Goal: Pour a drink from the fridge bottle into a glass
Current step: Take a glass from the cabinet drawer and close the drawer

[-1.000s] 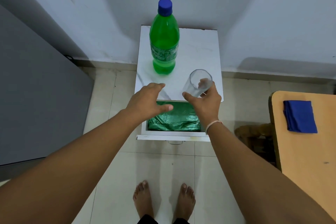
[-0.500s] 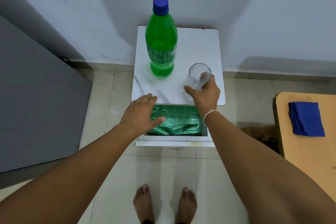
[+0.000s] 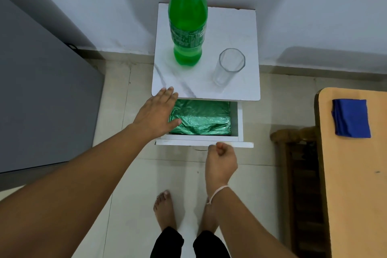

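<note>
A green plastic bottle (image 3: 188, 21) with a blue cap stands upright at the back of a small white cabinet top (image 3: 247, 33). An empty clear glass (image 3: 228, 67) stands alone to the bottle's right, nearer the front edge. My left hand (image 3: 157, 114) hovers flat with fingers spread over the left side of the pulled-out drawer (image 3: 204, 143). My right hand (image 3: 221, 160) is curled into a fist at the drawer's front panel, by its handle; whether it grips the handle is hidden.
The drawer holds a crumpled green foil bag (image 3: 201, 118). A grey fridge side (image 3: 37, 98) fills the left. At the right stands a wooden table (image 3: 354, 174) with a folded blue cloth (image 3: 351, 118). My bare feet stand on the tiled floor below.
My right hand let go of the glass, which now stands on the cabinet top, and dropped to the drawer front. My left hand pulled back over the drawer's left side.
</note>
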